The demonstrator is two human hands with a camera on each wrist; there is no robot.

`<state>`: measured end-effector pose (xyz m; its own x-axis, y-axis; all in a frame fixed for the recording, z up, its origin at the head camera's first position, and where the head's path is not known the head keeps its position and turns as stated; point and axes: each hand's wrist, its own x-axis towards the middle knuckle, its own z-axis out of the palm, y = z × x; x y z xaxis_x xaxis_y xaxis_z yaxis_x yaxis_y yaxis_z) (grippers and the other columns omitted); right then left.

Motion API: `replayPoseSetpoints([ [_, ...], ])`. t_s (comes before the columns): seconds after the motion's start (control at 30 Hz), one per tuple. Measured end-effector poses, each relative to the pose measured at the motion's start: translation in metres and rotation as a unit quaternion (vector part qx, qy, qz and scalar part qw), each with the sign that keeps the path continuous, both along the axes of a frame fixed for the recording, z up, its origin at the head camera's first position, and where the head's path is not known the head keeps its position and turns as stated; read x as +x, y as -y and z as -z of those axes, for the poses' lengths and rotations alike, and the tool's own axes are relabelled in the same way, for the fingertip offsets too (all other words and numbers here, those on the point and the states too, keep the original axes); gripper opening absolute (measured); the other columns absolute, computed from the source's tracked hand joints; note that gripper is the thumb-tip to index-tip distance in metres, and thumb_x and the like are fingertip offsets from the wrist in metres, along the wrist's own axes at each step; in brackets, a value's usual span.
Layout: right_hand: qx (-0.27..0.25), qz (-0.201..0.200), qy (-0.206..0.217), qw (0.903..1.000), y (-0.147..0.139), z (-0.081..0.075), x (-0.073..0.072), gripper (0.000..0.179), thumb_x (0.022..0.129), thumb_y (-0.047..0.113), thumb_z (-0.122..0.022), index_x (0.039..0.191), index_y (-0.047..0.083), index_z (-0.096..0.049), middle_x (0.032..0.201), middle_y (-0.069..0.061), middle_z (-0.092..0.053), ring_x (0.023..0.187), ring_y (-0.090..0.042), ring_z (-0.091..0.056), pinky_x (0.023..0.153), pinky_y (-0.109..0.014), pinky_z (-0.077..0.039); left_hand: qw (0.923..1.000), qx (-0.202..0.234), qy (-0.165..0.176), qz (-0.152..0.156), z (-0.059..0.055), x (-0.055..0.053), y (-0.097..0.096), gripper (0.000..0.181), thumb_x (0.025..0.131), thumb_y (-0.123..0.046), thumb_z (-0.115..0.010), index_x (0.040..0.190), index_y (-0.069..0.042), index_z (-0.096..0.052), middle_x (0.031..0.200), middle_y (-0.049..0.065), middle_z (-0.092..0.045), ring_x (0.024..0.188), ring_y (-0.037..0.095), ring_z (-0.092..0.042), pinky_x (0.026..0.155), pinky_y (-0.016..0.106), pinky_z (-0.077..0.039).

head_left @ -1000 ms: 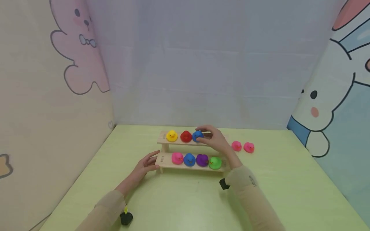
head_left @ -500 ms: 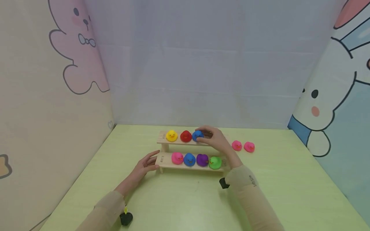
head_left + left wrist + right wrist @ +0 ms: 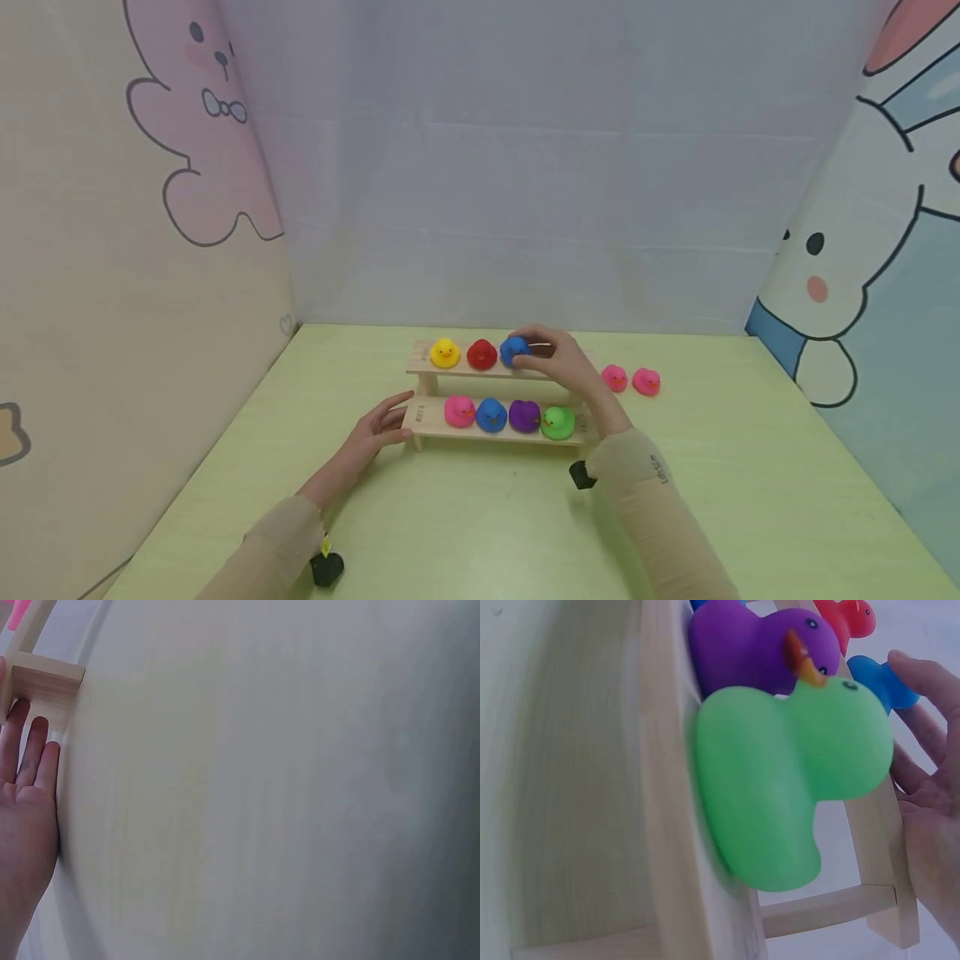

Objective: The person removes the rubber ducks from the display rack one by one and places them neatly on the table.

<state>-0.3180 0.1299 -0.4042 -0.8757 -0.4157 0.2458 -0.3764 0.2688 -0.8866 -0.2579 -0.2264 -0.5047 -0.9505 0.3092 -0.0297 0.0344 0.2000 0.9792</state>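
A two-tier wooden stand carries several rubber ducks. On its upper tier, my right hand pinches a blue rubber duck between thumb and fingers. Left of that duck sit a red duck and a yellow duck. The lower tier bears a pink duck, another blue duck, a purple duck and a green duck. At the stand's left end, my left hand touches the wood; its visible fingers look fairly straight in the left wrist view, with the thumb mostly out of frame.
Two pink ducks, a nearer one and one farther right, lie on the light green table to the right of the stand. A pale curtain rises behind the table, with cartoon-printed cloth along both sides.
The blue duck in my right hand has shifted very slightly right along the upper tier. My left hand stays at the stand's left end.
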Motion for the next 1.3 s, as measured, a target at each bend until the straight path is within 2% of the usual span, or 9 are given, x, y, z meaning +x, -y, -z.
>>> replayPoseSetpoints([
  [0.23, -0.009, 0.000, 0.002, 1.0000, -0.001, -0.001, 0.000, 0.036, 0.091, 0.015, -0.072, 0.126, 0.010, -0.063, 0.128, -0.015, -0.064, 0.124, -0.035, -0.059, 0.104, -0.041, -0.049, 1.0000, 0.002, 0.008, -0.004, 0.000, 0.000, 0.001, 0.066, 0.095, -0.017, -0.065, 0.153, -0.019, -0.034, 0.152, 0.017, -0.047, 0.132, 0.021, -0.054, 0.100, 0.023, -0.044],
  [0.47, -0.008, -0.009, -0.008, 0.9999, 0.001, -0.003, -0.001, 0.037, 0.091, 0.014, -0.071, 0.127, 0.009, -0.062, 0.129, -0.016, -0.063, 0.122, -0.036, -0.059, 0.103, -0.041, -0.050, 0.9999, 0.005, 0.007, -0.005, 0.000, 0.000, 0.001, 0.065, 0.094, -0.019, -0.065, 0.152, -0.022, -0.036, 0.151, 0.015, -0.048, 0.135, 0.026, -0.052, 0.103, 0.026, -0.042],
  [0.67, 0.012, -0.020, -0.019, 0.9995, -0.002, -0.004, -0.003, 0.040, 0.091, 0.013, -0.070, 0.130, 0.008, -0.061, 0.132, -0.017, -0.061, 0.122, -0.038, -0.059, 0.103, -0.044, -0.050, 1.0000, 0.003, -0.002, 0.000, 0.002, 0.000, 0.002, 0.065, 0.095, -0.016, -0.064, 0.153, -0.018, -0.035, 0.151, 0.018, -0.048, 0.129, 0.016, -0.056, 0.101, 0.024, -0.043],
  [0.77, 0.023, -0.032, -0.026, 0.9989, -0.006, -0.006, -0.006, 0.041, 0.091, 0.011, -0.070, 0.131, 0.007, -0.060, 0.134, -0.018, -0.060, 0.124, -0.040, -0.058, 0.104, -0.047, -0.048, 1.0000, 0.005, 0.005, -0.002, 0.002, 0.000, 0.002, 0.065, 0.095, -0.016, -0.065, 0.153, -0.020, -0.036, 0.151, 0.016, -0.048, 0.128, 0.014, -0.056, 0.102, 0.026, -0.041],
  [0.93, 0.050, -0.043, -0.029, 0.9974, -0.020, -0.006, -0.013, 0.042, 0.092, 0.011, -0.069, 0.133, 0.006, -0.059, 0.137, -0.019, -0.058, 0.126, -0.042, -0.056, 0.104, -0.049, -0.048, 0.9999, 0.009, 0.007, 0.001, 0.002, 0.000, 0.002, 0.065, 0.095, -0.017, -0.064, 0.153, -0.021, -0.036, 0.151, 0.014, -0.049, 0.133, 0.020, -0.054, 0.104, 0.029, -0.040],
  [1.13, 0.055, -0.021, -0.010, 0.9982, -0.045, -0.007, -0.015, 0.042, 0.092, 0.014, -0.070, 0.132, 0.011, -0.060, 0.138, -0.015, -0.059, 0.127, -0.039, -0.056, 0.105, -0.048, -0.048, 0.9999, 0.012, 0.006, 0.003, 0.002, 0.000, 0.002, 0.065, 0.095, -0.018, -0.064, 0.153, -0.021, -0.035, 0.151, 0.015, -0.048, 0.135, 0.026, -0.051, 0.103, 0.028, -0.041],
  [1.3, 0.054, -0.004, -0.010, 0.9985, -0.064, -0.009, -0.013, 0.042, 0.093, 0.013, -0.069, 0.134, 0.009, -0.059, 0.139, -0.017, -0.058, 0.128, -0.040, -0.055, 0.105, -0.049, -0.047, 0.9999, 0.011, 0.007, 0.004, 0.003, 0.000, 0.002, 0.064, 0.095, -0.019, -0.064, 0.153, -0.021, -0.036, 0.151, 0.015, -0.048, 0.137, 0.030, -0.049, 0.107, 0.033, -0.040],
])
